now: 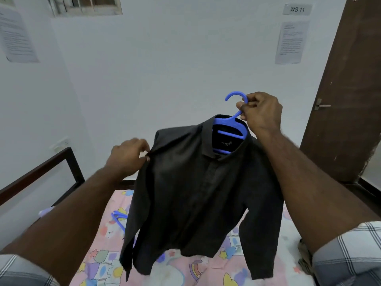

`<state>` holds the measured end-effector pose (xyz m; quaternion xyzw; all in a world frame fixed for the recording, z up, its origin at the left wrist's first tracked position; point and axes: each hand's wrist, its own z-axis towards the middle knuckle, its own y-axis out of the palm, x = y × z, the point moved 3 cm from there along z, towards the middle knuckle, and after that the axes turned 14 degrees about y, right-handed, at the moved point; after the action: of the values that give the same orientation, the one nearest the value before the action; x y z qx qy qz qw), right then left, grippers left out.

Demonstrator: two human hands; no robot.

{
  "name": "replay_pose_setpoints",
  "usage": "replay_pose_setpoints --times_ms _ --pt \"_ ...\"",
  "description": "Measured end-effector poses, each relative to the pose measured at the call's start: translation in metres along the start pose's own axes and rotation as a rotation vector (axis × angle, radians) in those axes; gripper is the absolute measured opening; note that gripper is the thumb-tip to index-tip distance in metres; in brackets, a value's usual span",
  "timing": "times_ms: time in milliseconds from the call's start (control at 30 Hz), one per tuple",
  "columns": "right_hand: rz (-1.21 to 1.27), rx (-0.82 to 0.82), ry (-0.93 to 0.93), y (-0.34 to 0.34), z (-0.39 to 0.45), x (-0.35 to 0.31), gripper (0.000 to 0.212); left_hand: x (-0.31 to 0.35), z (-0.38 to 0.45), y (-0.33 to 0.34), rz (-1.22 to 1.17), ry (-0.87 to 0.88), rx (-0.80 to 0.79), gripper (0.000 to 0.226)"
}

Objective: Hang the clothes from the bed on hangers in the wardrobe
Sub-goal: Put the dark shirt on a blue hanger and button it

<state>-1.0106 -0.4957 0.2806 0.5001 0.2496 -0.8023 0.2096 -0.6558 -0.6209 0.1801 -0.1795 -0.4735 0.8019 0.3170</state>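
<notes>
Fingers of the right hand (pixel 260 112) curl round the neck of the blue hanger (pixel 231 124), holding the black shirt (pixel 198 195) up over the bed (pixel 99 263), while the left hand (pixel 128 156) pinches the shirt's shoulder seam. Soft, light and limp, the shirt will likely sway and slide off the smooth plastic, so the rigid hook is the surest hold. Open room lies ahead toward the wall; the bed frame (pixel 51 164) and brown door (pixel 346 89) hem the sides, spare hangers (pixel 119 216) lie beneath, and no wardrobe shows.

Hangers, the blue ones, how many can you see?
2 at least: one blue hanger inside the black shirt, gripped by the right hand; more blue hangers on the bed, partly hidden.
</notes>
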Motion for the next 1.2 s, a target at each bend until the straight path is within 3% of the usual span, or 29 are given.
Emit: replay_pose_setpoints --times_ms 33,100,267,433,533,667,800,867,933,1000,1100,1200 --pt "-0.004 -0.013 -0.003 0.003 -0.002 -0.001 0.011 -0.005 -0.004 0.005 -0.021 -0.071 -0.064 0.021" --pt "-0.010 -0.035 -0.018 0.011 -0.006 -0.004 0.011 -0.004 0.000 0.006 -0.158 -0.137 -0.010 0.026" --pt "-0.023 -0.068 -0.058 0.023 -0.010 -0.012 0.010 0.025 0.017 0.011 -0.464 -0.129 0.032 0.038" --pt "-0.066 -0.078 -0.072 0.014 -0.004 -0.009 0.012 0.018 0.014 0.023 -0.615 -0.228 0.004 0.011" --pt "-0.111 -0.065 -0.080 0.007 0.001 -0.001 0.012 0.018 0.018 0.017 -0.614 -0.252 0.106 0.009" --pt "-0.174 -0.051 -0.097 -0.002 0.008 0.005 0.011 0.022 0.024 0.007 -0.592 -0.204 0.060 0.017" --pt "-0.231 -0.053 -0.125 -0.006 0.011 0.009 0.010 0.021 0.024 -0.005 -0.722 -0.161 -0.067 0.006" --pt "-0.230 -0.053 -0.122 -0.007 0.010 0.011 0.009 0.020 0.023 -0.010 -0.725 -0.141 -0.067 0.011" --pt "-0.190 -0.059 -0.095 -0.005 0.007 0.011 0.009 0.014 0.025 -0.007 -0.620 -0.157 -0.044 0.011" --pt "-0.161 -0.062 -0.080 -0.001 0.004 0.009 0.009 0.014 0.025 0.002 -0.433 -0.201 -0.121 0.014" --pt "-0.126 -0.079 -0.059 0.007 -0.002 0.007 0.008 0.031 0.028 0.002 -0.361 -0.231 -0.016 0.023" --pt "-0.105 -0.101 -0.032 0.016 -0.007 0.007 0.011 0.075 0.035 -0.005 -0.421 -0.050 0.046 0.030"
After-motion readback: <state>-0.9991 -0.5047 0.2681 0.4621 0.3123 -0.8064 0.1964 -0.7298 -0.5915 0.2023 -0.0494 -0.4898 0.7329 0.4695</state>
